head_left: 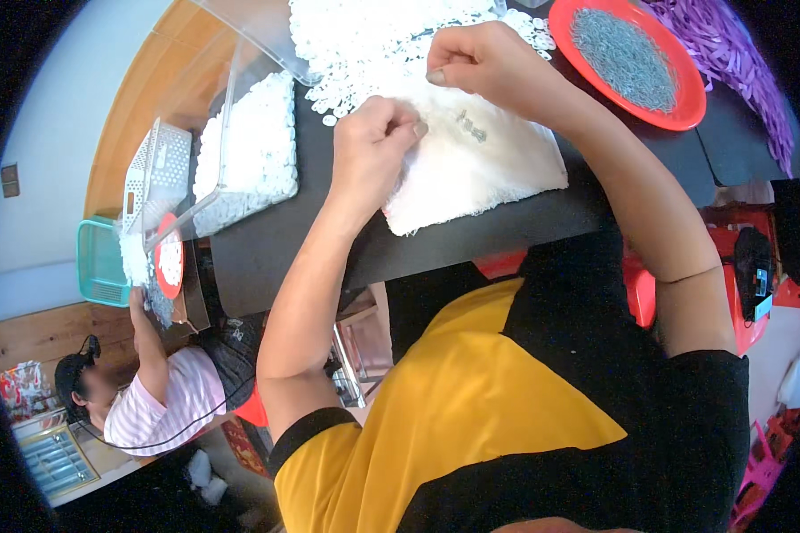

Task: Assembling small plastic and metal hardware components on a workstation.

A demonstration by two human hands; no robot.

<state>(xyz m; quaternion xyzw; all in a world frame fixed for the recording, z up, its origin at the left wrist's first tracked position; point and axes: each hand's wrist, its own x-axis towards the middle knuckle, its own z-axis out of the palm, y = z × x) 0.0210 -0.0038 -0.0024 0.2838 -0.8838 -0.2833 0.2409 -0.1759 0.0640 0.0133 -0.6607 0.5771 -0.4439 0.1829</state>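
Observation:
My left hand (pixel 372 149) is closed in a pinch over the left edge of a white cloth (pixel 493 182). Thumb and forefinger press together, and anything between them is too small to make out. Higher and to the right, my right hand (pixel 484 60) is closed too, fingers curled against the thumb, its contents hidden. Between the hands, a few small greyish metal pieces (pixel 473 127) lie on the cloth. Beyond the cloth spreads a heap of small white plastic pieces (pixel 364 53), some of them ring-shaped. A red plate (pixel 560 22) right of my right hand holds many thin grey metal pieces (pixel 627 58).
Purple strips (pixel 738 71) are piled at the far right of the dark table (pixel 267 258). At left stands a clear bin (pixel 225 151) of white pieces. Further left are a white perforated basket (pixel 164 164), a green basket (pixel 98 266) and a person (pixel 164 391) reaching toward another red plate (pixel 171 235).

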